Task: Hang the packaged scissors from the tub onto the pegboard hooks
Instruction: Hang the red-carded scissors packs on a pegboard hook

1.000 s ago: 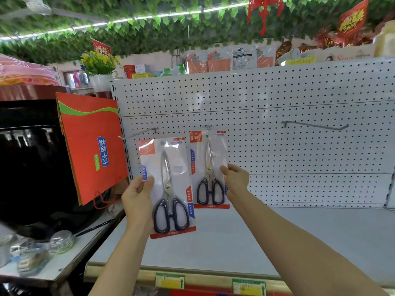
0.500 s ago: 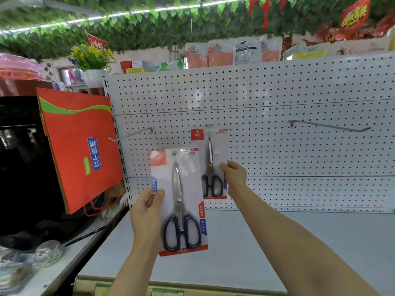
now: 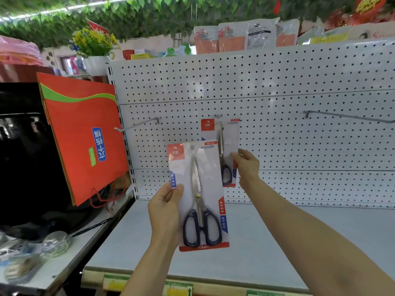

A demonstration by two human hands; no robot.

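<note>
My left hand grips a packaged pair of scissors by its left edge: a white card with red corners and dark blue handles, held upright over the shelf. Behind it, a second identical scissors pack hangs on the middle hook of the white pegboard. My right hand pinches that hanging pack at its right edge. The held pack covers the hanging pack's lower left part. The tub is out of view.
A bare hook sticks out left of the hanging pack, and another bare hook far right. A red gift bag leans at the pegboard's left end. The grey shelf lies below. Small clutter sits on a side table.
My left hand has brought its scissors pack down and to the right, so it now overlaps the hanging pack. My right hand stays on the hanging pack's edge.
</note>
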